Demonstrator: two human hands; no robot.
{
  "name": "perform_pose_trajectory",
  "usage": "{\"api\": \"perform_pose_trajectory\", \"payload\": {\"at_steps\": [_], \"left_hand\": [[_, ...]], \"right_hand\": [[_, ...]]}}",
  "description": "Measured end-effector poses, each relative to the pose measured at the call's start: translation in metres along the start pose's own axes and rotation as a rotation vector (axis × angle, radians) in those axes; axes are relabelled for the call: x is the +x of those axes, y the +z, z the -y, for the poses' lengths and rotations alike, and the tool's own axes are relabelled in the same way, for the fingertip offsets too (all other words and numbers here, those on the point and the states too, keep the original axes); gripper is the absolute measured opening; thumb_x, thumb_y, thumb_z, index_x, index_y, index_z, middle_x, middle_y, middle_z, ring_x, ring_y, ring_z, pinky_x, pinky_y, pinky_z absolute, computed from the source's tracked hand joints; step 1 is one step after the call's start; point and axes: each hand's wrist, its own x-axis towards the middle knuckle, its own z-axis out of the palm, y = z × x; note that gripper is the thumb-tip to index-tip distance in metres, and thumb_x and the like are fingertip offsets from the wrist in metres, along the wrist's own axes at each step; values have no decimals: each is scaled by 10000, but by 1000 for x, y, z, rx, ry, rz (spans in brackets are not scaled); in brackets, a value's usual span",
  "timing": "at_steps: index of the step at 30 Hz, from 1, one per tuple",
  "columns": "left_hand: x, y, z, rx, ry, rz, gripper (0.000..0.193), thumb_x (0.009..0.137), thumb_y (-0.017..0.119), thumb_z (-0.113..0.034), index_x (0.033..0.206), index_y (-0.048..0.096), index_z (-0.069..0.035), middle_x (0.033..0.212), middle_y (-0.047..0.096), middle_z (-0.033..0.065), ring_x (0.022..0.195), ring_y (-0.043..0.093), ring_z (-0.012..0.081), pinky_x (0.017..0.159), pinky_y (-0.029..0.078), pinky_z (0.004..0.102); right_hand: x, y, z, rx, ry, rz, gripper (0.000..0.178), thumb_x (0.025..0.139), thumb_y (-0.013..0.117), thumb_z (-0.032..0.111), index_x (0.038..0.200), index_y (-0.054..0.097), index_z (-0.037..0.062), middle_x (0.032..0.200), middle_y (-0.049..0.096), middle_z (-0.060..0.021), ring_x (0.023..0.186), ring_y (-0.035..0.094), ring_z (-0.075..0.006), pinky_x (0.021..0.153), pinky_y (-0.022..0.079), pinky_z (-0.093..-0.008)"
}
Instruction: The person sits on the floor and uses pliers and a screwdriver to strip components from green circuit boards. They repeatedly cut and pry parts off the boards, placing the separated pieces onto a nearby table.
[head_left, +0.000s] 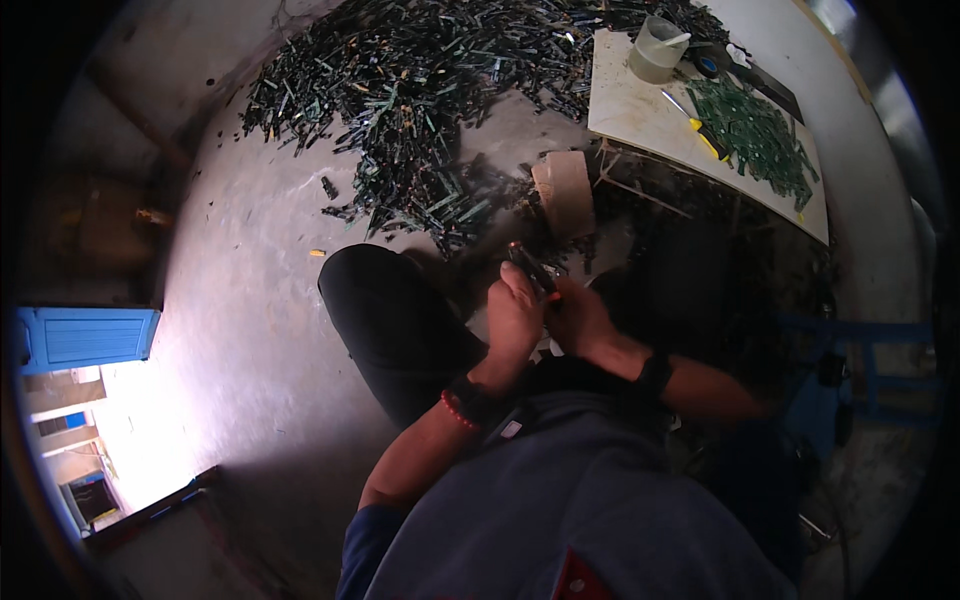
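My left hand (514, 318) is closed in front of my body, its thumb pressed along a narrow dark strip-like piece (533, 267) with a reddish tip. My right hand (582, 318) is right beside it, its fingers curled in. A small orange spot shows between the two hands, at the lower end of the dark piece. Whatever the right fingers grip is hidden in shadow. Both hands are held above my lap, next to my bent left knee (385, 310).
A large heap of dark and green narrow strips (420, 130) covers the floor ahead. At the right, a pale tabletop (625, 105) bears a cloudy plastic tub (655, 55), a yellow-handled screwdriver (708, 138) and a pile of green strips (755, 135). A cardboard piece (565, 195) stands below it.
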Motion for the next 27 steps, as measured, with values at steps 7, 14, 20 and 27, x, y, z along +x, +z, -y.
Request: {"api": "perform_pose_trajectory", "payload": {"at_steps": [7, 14, 20, 27], "left_hand": [[1, -13, 1, 200, 137, 47, 306, 930, 463, -216, 742, 445, 25, 532, 502, 177, 472, 502, 322, 472, 395, 409], [-3, -26, -5, -313, -597, 372, 256, 894, 536, -149, 723, 375, -47, 517, 352, 45, 405, 350, 171, 396, 314, 326], [-13, -33, -15, -222, -377, 413, 473, 961, 326, -485, 684, 411, -111, 511, 309, -35, 408, 262, 89, 398, 211, 248], [-9, -48, -31, -275, -268, 499, 489, 965, 324, -473, 661, 411, -101, 498, 302, -31, 412, 252, 88, 410, 214, 235]], "right_hand": [[-4, 0, 3, -109, 5, 22, 138, 809, 518, 108, 912, 551, 23, 812, 608, -228, 826, 599, -422, 688, 481, -459], [43, -75, -42, -622, -611, -42, 152, 672, 581, 36, 772, 469, 12, 760, 553, -211, 701, 558, -402, 597, 452, -472], [19, -76, -10, -398, -216, 277, 227, 719, 590, 100, 889, 513, -30, 860, 614, -224, 821, 604, -382, 670, 486, -429], [-23, -62, 6, 905, 355, 867, 175, 813, 546, 187, 900, 567, 36, 800, 593, -67, 696, 564, -156, 644, 470, -292]]}}
